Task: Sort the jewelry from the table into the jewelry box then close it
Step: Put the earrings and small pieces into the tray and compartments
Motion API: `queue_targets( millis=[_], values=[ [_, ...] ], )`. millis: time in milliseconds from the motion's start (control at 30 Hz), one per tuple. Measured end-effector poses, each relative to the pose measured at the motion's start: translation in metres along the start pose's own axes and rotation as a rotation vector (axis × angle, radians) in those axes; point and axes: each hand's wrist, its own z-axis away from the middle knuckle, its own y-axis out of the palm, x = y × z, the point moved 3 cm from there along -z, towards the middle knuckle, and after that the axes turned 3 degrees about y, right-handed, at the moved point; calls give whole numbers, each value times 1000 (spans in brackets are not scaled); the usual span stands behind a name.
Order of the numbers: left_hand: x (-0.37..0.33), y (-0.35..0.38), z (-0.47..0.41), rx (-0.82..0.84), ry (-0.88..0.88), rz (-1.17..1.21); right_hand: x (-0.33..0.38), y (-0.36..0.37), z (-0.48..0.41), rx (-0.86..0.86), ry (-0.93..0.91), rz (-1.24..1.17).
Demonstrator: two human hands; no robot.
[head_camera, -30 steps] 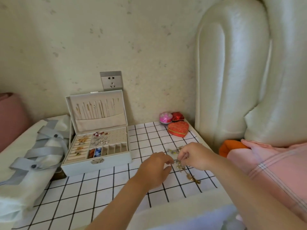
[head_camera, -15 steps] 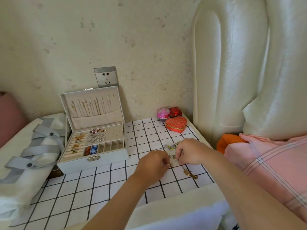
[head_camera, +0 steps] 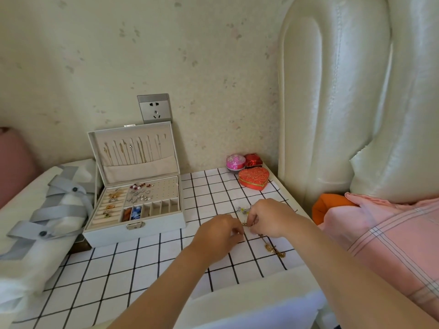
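Observation:
A white jewelry box stands open at the table's left, its lid upright with thin chains hanging inside and earrings, rings and small pieces in the tray. Loose jewelry lies on the checked cloth: a gold chain trailing right and small pale pieces behind my hands. My left hand and my right hand meet over this pile, fingers curled down. Both pinch at a small gold piece between them; the fingertips hide most of it.
A red heart-shaped tin, a pink round box and a small red box sit at the table's back right. White folded fabric with grey straps lies left of the box. A padded headboard and pink bedding stand right.
My hands have stayed over the jewelry pile, drawing a little closer together. The view has shifted slightly, so the box sits lower and more to the left.

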Motion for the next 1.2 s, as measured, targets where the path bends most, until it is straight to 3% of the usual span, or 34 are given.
queue_targets(
  millis=[400, 600, 867, 1067, 1200],
  values=[
    [47, -65, 25, -237, -178, 244, 66, -23, -20, -83, -101, -722],
    [88, -111, 43, -393, -251, 502, 125, -28, -41, 15, -173, -999],
    [127, -152, 55, -468, -317, 756, 184, -23, -78, 129, -218, -1123],
    [156, -164, 49, -475, -385, 746, 206, -18, -104, 97, -190, -1125],
    [173, -170, 41, -445, -425, 680, 213, -17, -121, 29, -206, -984]
  ],
)
